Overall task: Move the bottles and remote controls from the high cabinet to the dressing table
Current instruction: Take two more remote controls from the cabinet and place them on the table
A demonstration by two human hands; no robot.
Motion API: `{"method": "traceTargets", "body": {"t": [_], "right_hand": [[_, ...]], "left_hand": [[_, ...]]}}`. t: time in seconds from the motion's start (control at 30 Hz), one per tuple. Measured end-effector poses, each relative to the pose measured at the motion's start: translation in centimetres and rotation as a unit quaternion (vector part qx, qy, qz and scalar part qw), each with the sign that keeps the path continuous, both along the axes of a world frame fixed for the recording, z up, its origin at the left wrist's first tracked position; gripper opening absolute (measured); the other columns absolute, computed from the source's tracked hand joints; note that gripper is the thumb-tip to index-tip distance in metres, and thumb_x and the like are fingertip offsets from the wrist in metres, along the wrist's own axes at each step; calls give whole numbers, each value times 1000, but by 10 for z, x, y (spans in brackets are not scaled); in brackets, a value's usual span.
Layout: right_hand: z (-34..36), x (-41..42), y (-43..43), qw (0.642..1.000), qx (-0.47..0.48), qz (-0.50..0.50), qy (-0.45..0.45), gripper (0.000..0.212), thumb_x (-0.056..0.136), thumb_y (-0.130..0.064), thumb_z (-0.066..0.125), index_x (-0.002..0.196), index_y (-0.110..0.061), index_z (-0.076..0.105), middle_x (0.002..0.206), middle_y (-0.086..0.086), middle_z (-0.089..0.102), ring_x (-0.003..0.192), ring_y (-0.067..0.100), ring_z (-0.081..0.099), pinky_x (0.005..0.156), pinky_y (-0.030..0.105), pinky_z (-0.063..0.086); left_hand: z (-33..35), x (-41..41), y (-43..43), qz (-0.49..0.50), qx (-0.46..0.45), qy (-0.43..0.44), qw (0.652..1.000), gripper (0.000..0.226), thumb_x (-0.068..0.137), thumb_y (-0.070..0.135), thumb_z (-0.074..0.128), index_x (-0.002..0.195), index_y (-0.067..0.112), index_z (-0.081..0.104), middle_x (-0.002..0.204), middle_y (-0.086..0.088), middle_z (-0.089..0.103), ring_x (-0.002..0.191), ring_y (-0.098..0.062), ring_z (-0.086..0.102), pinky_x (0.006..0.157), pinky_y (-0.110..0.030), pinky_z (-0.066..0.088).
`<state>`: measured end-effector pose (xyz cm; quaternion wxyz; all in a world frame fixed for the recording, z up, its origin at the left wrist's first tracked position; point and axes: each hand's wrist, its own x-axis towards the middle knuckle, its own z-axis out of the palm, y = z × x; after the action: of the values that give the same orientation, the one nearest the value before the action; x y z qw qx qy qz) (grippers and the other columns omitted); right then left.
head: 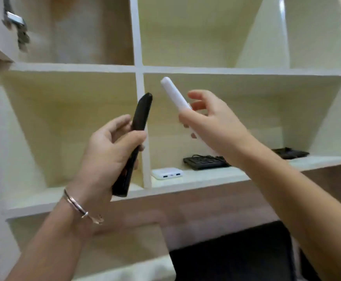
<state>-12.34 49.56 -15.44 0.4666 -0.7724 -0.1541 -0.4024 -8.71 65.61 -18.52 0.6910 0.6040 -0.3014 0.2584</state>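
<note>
Black remote [140, 126] sits tilted in your left hand [108, 157], fingers [123, 120] curled round its lower half. Your right hand [212, 122] grips the white remote [173, 94] by its lower end (forefinger loose). Both are held up before the high cabinet [74, 67], whose shelf carries a white power bank [167, 173] and a black keyboard [204, 161].

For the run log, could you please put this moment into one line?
left hand: holds black remote | right hand: holds white remote | where: both in front of cabinet
</note>
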Motion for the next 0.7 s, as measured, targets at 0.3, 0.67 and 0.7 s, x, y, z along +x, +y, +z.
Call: {"method": "traceTargets", "body": {"t": [0.3, 0.67, 0.7], "right_hand": [[-253, -185, -81, 900, 122, -315, 275, 62, 76, -32, 70, 133, -24, 46, 108, -9, 58, 80, -2, 54, 63, 8, 41], [-444, -545, -48, 613, 387, -586, 362, 57, 77, -20, 72, 129, -18, 49, 101, -7, 57, 78, -5, 53, 60, 7, 41], [-455, -576, -40, 585, 408, -604, 357, 57, 77, -19, 73, 129, -17, 49, 101, -6, 56, 77, -3, 53, 60, 8, 41]], "left_hand": [[-234, -83, -76, -185, 286, 220, 914, 53, 78, 7, 68, 127, 19, 51, 108, 12, 59, 74, 5, 55, 71, -18, 42], [-403, -289, -171, -364, 537, 188, 737, 65, 76, -1, 67, 135, 13, 42, 129, -7, 54, 114, -26, 53, 94, -35, 41], [-414, -315, -183, -382, 553, 170, 721, 64, 76, 0, 66, 134, 14, 42, 127, -6, 54, 113, -25, 53, 91, -33, 40]]}}
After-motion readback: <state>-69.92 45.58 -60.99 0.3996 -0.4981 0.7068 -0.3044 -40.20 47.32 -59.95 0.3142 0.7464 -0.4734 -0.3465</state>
